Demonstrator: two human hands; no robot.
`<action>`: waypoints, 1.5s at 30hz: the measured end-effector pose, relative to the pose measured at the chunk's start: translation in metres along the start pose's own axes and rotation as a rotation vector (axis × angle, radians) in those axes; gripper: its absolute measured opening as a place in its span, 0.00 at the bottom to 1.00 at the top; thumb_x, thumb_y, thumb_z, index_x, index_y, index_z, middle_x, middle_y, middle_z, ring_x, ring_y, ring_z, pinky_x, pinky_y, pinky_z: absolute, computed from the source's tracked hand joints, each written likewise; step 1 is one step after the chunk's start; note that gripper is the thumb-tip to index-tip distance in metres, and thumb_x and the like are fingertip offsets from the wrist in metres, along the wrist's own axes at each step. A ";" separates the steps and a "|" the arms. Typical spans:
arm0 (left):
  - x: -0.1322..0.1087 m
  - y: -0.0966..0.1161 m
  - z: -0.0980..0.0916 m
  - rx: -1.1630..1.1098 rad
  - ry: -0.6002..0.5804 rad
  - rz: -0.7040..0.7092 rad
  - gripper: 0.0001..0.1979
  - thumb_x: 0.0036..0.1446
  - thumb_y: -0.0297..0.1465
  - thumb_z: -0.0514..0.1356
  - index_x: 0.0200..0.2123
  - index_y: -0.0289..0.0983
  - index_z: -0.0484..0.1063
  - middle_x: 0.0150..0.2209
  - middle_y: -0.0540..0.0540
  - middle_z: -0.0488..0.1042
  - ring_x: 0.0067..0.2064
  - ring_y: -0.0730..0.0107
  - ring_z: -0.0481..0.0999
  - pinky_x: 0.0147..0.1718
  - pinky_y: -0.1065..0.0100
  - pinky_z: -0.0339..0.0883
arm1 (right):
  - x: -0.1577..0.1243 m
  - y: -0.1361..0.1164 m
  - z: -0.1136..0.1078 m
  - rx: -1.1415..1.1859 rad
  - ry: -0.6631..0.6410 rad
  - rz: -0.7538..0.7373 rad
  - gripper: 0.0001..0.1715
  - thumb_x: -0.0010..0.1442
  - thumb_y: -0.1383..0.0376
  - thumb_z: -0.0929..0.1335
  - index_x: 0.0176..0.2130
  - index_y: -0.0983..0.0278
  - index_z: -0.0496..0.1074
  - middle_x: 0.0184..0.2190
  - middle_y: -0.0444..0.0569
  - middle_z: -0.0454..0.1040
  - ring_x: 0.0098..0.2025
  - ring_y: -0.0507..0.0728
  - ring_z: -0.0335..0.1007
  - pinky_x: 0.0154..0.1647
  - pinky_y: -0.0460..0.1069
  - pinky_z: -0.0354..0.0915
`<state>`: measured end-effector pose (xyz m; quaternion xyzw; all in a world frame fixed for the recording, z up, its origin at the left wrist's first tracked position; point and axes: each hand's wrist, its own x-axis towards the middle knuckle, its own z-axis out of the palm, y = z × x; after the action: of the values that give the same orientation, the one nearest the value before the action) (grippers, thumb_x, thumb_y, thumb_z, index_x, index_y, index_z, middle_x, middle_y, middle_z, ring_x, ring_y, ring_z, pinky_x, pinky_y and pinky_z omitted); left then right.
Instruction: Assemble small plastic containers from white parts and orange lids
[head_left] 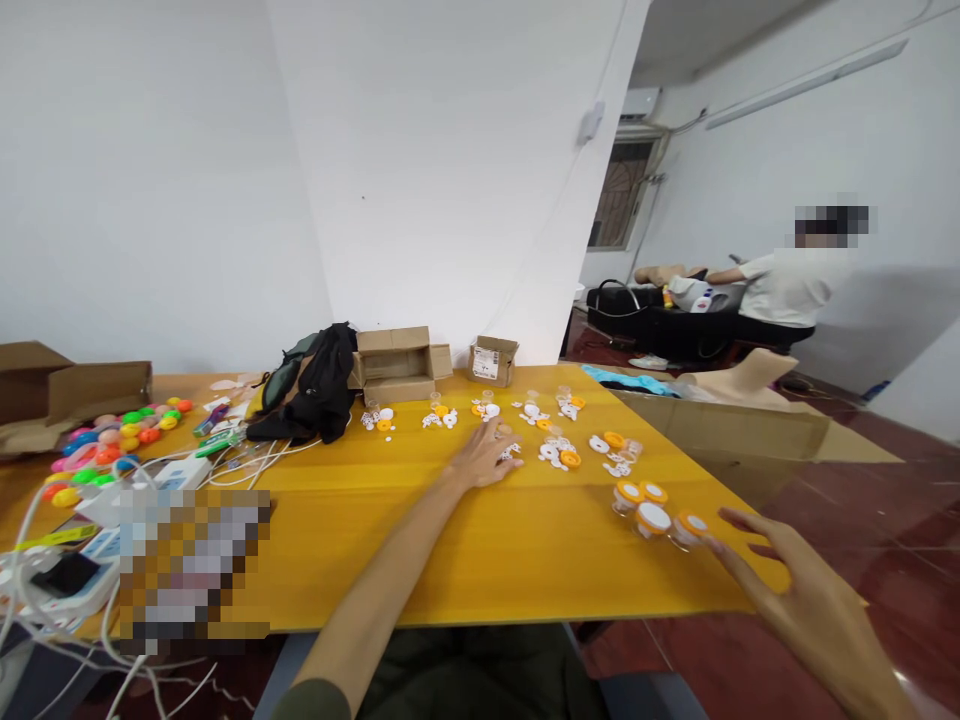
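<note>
Right, busy yellow table (450,560): black bag (315,385) at the far edge, two cardboard boxes (394,360) just right of it, bright balls (112,435) and white cables (247,460) off to the left, another person (787,290) working well behind. Left hand (484,455) lies out flat over bare tabletop, fingers spread, tips among the scattered loose lids (555,452). Right hand (787,580) is open and splayed (empty), fingertips right at the nearest of four orange-lidded jars (651,518), clustered near the table's right edge.

Yellow table (450,570), orange-lidded jars (651,520) — black bag (319,385)
</note>
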<state>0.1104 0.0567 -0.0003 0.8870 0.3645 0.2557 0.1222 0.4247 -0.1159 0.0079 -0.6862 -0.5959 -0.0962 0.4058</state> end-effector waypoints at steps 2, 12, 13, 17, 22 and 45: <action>0.002 0.000 0.001 0.004 -0.020 0.013 0.19 0.61 0.39 0.59 0.55 0.46 0.71 0.60 0.42 0.61 0.60 0.51 0.65 0.62 0.50 0.59 | -0.003 -0.007 -0.009 0.063 -0.004 -0.022 0.30 0.55 0.38 0.61 0.41 0.58 0.71 0.42 0.59 0.78 0.34 0.65 0.76 0.37 0.59 0.74; -0.003 0.001 -0.005 0.018 -0.035 0.032 0.14 0.64 0.35 0.56 0.50 0.42 0.74 0.52 0.42 0.66 0.56 0.57 0.67 0.61 0.56 0.60 | -0.015 -0.061 0.029 0.201 -0.008 -0.312 0.21 0.65 0.50 0.61 0.48 0.58 0.70 0.45 0.54 0.76 0.49 0.63 0.74 0.52 0.58 0.70; -0.005 0.001 -0.006 0.020 -0.037 0.035 0.13 0.64 0.35 0.55 0.49 0.43 0.74 0.51 0.42 0.67 0.56 0.57 0.67 0.61 0.56 0.60 | -0.014 -0.067 0.040 0.232 -0.038 -0.341 0.20 0.65 0.50 0.61 0.48 0.58 0.70 0.45 0.53 0.76 0.50 0.63 0.73 0.52 0.58 0.70; -0.014 -0.003 -0.010 0.013 -0.040 0.049 0.13 0.65 0.35 0.54 0.49 0.42 0.74 0.50 0.42 0.67 0.56 0.57 0.67 0.60 0.57 0.61 | 0.001 -0.087 0.094 0.329 -0.182 -0.346 0.19 0.66 0.55 0.60 0.52 0.57 0.69 0.49 0.55 0.74 0.52 0.63 0.72 0.53 0.61 0.70; -0.033 -0.011 -0.018 -0.016 -0.028 0.060 0.12 0.65 0.36 0.54 0.48 0.43 0.73 0.51 0.43 0.68 0.55 0.58 0.68 0.60 0.57 0.62 | 0.032 -0.110 0.158 0.432 -0.354 -0.380 0.24 0.64 0.62 0.59 0.59 0.57 0.65 0.53 0.54 0.73 0.56 0.63 0.69 0.57 0.62 0.67; -0.097 -0.018 -0.067 -0.110 -0.001 -0.061 0.11 0.60 0.34 0.60 0.47 0.44 0.74 0.55 0.44 0.68 0.57 0.58 0.69 0.60 0.58 0.61 | 0.033 -0.185 0.187 0.591 -0.584 -0.535 0.20 0.63 0.63 0.64 0.55 0.56 0.70 0.43 0.50 0.76 0.47 0.61 0.72 0.52 0.58 0.69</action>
<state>0.0050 0.0030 0.0132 0.8675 0.3766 0.2713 0.1787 0.2024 0.0266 -0.0114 -0.3630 -0.8419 0.1722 0.3602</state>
